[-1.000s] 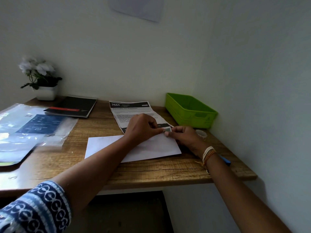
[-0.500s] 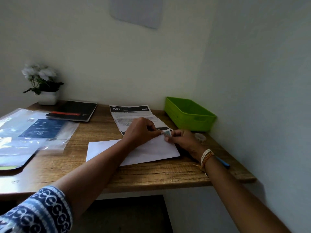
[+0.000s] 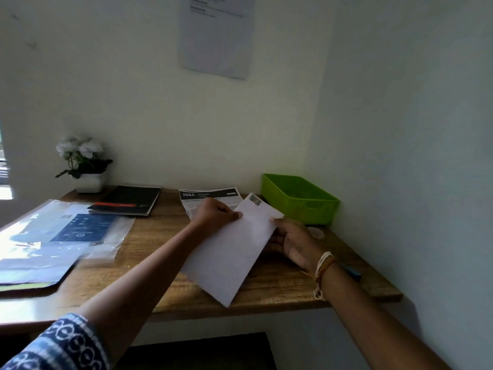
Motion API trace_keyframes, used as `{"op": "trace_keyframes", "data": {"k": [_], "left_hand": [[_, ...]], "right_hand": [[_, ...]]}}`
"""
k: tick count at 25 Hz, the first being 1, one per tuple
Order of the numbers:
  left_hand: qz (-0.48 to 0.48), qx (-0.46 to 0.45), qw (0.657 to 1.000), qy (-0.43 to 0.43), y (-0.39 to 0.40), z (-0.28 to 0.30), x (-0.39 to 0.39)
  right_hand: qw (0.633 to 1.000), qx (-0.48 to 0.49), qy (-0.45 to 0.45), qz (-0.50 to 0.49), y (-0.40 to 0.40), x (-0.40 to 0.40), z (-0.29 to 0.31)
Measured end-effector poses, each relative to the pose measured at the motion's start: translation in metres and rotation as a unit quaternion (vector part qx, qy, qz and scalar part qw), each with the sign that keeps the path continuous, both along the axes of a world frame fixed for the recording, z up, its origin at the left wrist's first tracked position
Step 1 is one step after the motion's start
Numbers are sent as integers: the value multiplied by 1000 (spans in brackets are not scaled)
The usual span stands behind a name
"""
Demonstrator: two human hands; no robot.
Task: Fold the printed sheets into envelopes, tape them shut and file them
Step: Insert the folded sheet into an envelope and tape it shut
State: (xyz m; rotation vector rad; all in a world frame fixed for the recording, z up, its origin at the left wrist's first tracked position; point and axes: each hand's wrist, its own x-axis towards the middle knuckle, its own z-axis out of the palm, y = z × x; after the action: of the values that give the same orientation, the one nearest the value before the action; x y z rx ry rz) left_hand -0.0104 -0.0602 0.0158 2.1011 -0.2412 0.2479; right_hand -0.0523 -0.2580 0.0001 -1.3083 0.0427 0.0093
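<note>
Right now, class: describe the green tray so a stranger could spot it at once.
Find the wooden desk set into the wall corner. At its back right corner stands the green tray, an open plastic box and the only bright green thing there, beside the printed sheet.

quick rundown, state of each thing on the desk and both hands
white envelope: lifted, tilted, held by both hands
left hand: pinching envelope's left edge
right hand: gripping envelope's right edge
green tray: upright, looks empty
printed sheet: flat, unfolded
black notebook: closed, flat
</note>
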Motion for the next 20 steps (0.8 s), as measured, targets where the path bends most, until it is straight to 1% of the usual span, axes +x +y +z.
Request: {"op": "trace_keyframes", "data": {"k": [2, 4, 6, 8, 10, 13, 16, 19, 20], "left_hand": [[67, -65, 996, 2, -11, 1, 0], [119, -119, 986, 13, -24, 4, 2], [149, -153, 977, 23, -39, 9, 6], [153, -175, 972, 36, -54, 16, 11], [116, -200, 970, 73, -73, 28, 18], [42, -230, 960, 154, -99, 48, 23], [-27, -240, 957, 159, -121, 63, 39], [-94, -186, 965, 157, -135, 73, 58], [-106, -168, 969, 150, -138, 75, 64]], "right_hand": [[1000, -13, 9, 19, 9, -10, 1], [999, -44, 19, 17, 14, -18, 0], [998, -64, 20, 3, 11, -22, 3], [996, -83, 7, -29, 0, -21, 14], [989, -125, 2, -78, -17, -13, 32], [972, -189, 5, -139, -47, 11, 67], [954, -251, 19, -166, -80, 49, 97], [931, -326, 47, -155, -98, 83, 122], [915, -371, 61, -147, -102, 94, 127]]}}
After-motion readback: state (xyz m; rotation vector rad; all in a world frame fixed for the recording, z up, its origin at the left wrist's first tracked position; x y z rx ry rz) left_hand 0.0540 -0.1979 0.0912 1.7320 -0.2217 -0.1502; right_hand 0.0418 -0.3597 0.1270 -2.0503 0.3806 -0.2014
